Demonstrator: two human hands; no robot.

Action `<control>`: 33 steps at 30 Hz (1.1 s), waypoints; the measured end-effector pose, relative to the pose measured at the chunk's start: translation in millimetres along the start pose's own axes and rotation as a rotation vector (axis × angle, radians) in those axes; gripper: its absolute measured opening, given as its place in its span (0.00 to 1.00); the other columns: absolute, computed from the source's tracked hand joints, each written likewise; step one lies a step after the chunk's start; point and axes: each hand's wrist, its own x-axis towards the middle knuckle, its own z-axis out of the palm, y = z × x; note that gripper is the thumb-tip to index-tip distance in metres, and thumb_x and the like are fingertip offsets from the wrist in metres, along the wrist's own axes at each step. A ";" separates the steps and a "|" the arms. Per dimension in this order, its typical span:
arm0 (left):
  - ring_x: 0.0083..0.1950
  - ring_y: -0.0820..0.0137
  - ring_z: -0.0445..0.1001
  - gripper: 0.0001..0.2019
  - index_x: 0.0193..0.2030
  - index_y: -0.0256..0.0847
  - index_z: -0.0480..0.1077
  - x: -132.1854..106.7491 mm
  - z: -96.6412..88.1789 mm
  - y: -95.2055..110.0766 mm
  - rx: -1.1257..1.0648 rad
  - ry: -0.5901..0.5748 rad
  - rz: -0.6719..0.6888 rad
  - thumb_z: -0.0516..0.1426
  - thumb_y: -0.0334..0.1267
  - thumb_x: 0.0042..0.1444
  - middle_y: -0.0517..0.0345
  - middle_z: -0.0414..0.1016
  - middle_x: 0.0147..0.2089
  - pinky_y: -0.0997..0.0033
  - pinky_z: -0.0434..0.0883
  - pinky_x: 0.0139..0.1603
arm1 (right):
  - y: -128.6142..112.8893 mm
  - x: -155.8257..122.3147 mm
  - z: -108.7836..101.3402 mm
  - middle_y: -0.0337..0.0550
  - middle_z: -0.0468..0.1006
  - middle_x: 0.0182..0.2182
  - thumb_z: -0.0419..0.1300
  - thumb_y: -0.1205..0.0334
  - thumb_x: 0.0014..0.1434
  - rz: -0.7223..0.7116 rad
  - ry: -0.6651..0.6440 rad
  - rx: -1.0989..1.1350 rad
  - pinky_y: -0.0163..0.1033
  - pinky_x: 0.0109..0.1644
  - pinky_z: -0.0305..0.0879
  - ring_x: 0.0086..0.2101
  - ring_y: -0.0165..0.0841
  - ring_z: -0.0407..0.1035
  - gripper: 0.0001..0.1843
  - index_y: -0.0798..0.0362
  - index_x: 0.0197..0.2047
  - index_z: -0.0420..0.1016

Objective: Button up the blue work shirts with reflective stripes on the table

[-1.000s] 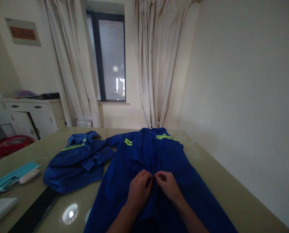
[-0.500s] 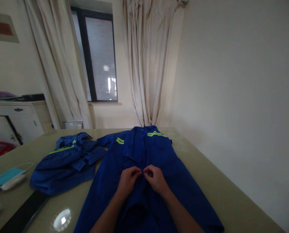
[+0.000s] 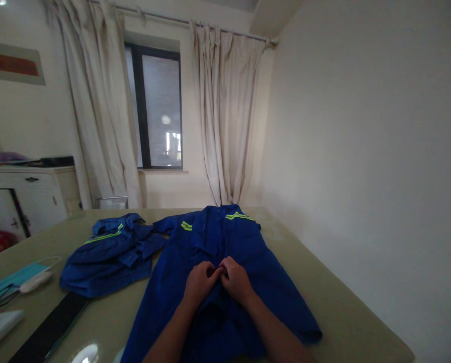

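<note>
A blue work jacket (image 3: pixel 244 252) with yellow-green stripes lies flat, collar away from me, on the beige table (image 3: pixel 339 307). My left hand (image 3: pixel 200 282) and my right hand (image 3: pixel 236 280) meet at the jacket's front seam in the middle. Both hands have curled fingers pinching the fabric edges there, knuckles nearly touching. What sits between the fingertips is hidden.
A second blue garment (image 3: pixel 110 252) lies crumpled to the left of the jacket. Further left are a blue face mask (image 3: pixel 9 282), a white object (image 3: pixel 34 282) and a long black bar (image 3: pixel 47 330). A white cabinet (image 3: pixel 24 194), curtains and a window stand behind.
My hands have moved slightly up the jacket's front and closer together. The camera has tilted up, showing more of the curtains and wall.
</note>
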 end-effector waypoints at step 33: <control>0.50 0.67 0.77 0.12 0.47 0.45 0.71 4.2 -2.6 11.4 0.331 -0.231 0.074 0.53 0.30 0.59 0.59 0.76 0.50 0.72 0.68 0.44 | 25.6 28.5 13.7 0.39 0.82 0.29 0.61 0.63 0.50 0.520 -0.155 0.300 0.32 0.33 0.59 0.34 0.34 0.74 0.07 0.52 0.28 0.81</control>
